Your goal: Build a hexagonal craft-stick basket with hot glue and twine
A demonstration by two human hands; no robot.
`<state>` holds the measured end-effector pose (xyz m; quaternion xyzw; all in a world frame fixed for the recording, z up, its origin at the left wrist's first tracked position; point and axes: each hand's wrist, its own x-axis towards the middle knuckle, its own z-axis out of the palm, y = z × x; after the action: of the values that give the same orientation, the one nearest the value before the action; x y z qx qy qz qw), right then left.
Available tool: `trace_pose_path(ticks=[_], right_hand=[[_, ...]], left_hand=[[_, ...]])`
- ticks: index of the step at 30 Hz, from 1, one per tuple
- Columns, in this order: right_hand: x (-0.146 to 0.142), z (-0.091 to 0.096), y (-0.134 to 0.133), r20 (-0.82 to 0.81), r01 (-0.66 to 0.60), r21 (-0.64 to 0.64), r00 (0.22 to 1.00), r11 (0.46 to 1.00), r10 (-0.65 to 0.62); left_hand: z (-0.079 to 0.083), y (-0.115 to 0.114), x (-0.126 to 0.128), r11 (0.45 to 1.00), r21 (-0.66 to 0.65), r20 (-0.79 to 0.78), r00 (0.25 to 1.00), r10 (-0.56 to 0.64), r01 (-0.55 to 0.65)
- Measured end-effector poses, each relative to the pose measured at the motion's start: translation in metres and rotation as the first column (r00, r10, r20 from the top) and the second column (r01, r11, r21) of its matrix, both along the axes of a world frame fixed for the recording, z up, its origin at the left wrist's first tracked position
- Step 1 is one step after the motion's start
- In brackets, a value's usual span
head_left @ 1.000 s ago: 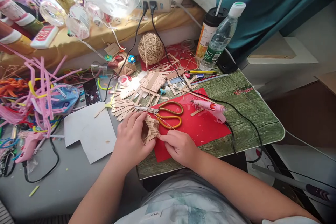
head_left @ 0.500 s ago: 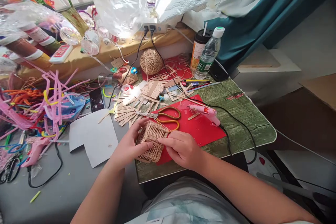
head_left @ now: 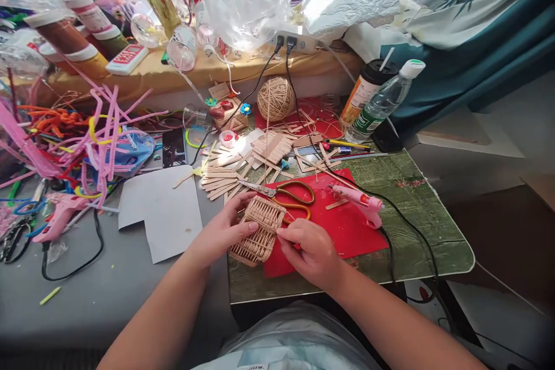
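Note:
My left hand [head_left: 225,231] is wrapped around a small woven twine basket [head_left: 260,231], thumb across its near side and fingers behind it. The basket is tilted, and its rows of light brown twine show gaps between them. At its right edge my right hand [head_left: 310,251] is closed in a pinch on the twine, though the fingertips mostly hide the strand. Twine runs down from a ball [head_left: 276,98] at the back toward the basket. Just beyond the basket, scissors [head_left: 295,193] with yellow-brown handles lie on a red sheet [head_left: 338,231].
A pink glue gun [head_left: 359,202] with a black cord lies on the red sheet. Several craft sticks [head_left: 221,180] are heaped behind. A water bottle [head_left: 385,104] and cup [head_left: 368,87] stand back right. Left are grey card [head_left: 160,208], another glue gun [head_left: 63,217] and pipe cleaners [head_left: 104,127].
The view has shifted, so the table contents appear farther right. The basket has turned slightly in my left hand, and my right hand stays pinched at its right edge.

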<state>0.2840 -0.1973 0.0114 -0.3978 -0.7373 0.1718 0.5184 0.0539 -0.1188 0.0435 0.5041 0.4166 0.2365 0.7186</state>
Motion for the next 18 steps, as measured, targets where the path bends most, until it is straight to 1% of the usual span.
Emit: trace_pose_path(ticks=[3,7,11,14,18], right_hand=[[-0.002,0.0,0.002,-0.003,-0.021,-0.003,1.0,1.0,0.021],[-0.002,0.0,0.001,-0.06,-0.058,-0.061,0.997,0.996,0.054],[0.0,-0.005,0.0,-0.134,-0.049,-0.109,0.99,0.993,0.034],[0.001,-0.011,0.002,-0.155,-0.052,-0.114,0.987,0.992,0.034],[0.001,-0.014,0.006,-0.201,-0.039,-0.113,0.979,0.993,0.016]], left_hand=[[0.0,0.001,0.001,1.0,0.01,0.017,1.0,-0.003,0.003],[-0.002,0.002,0.001,1.0,-0.001,0.035,0.999,0.012,-0.012],[-0.004,0.003,0.001,0.999,-0.036,0.068,0.997,0.028,-0.026],[-0.005,0.006,0.0,0.995,-0.076,0.06,0.996,0.069,-0.064],[-0.005,0.009,-0.001,0.992,-0.113,0.061,0.996,0.061,-0.054]])
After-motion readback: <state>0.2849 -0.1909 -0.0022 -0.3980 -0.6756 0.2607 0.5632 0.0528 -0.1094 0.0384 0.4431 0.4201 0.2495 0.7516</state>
